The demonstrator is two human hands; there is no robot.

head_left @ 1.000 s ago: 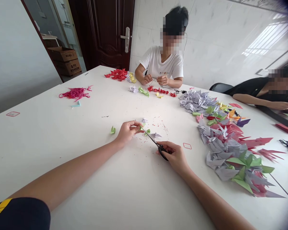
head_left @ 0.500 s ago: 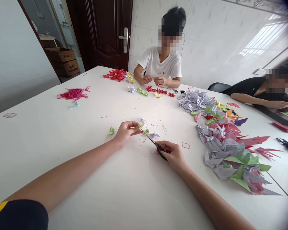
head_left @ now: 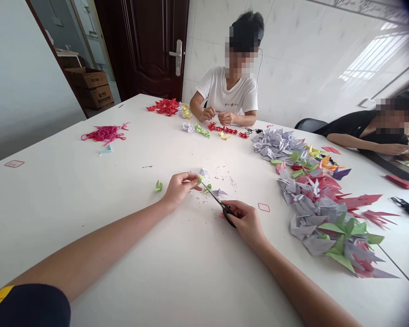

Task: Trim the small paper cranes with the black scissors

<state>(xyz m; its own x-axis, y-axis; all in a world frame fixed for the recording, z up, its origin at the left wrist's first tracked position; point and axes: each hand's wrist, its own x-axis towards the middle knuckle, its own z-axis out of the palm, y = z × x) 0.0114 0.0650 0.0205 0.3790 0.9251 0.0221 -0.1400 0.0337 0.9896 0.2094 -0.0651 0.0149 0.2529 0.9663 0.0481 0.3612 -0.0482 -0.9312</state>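
My left hand [head_left: 181, 188] pinches a small green paper piece [head_left: 200, 180] between thumb and fingers, above the white table [head_left: 129, 277]. My right hand [head_left: 243, 219] is closed round the black handles of a pair of scissors [head_left: 214, 198]. The blades point up and left, their tips at the green piece. Close by lie a white folded paper [head_left: 203, 172], another green one [head_left: 207, 188] and a pale purple one [head_left: 220, 193]. A green folded paper [head_left: 158, 185] sits left of my left hand.
A long heap of folded paper cranes [head_left: 322, 204] stretches along the right. Pink cords [head_left: 105, 133] lie at the left and a red paper pile [head_left: 167, 106] at the back. Two people [head_left: 227, 88] sit at the far and right edges, hands on small items.
The green piece in my left hand is turned slightly, and the scissor tips have shifted a little against it. Otherwise my hands are almost where they were.
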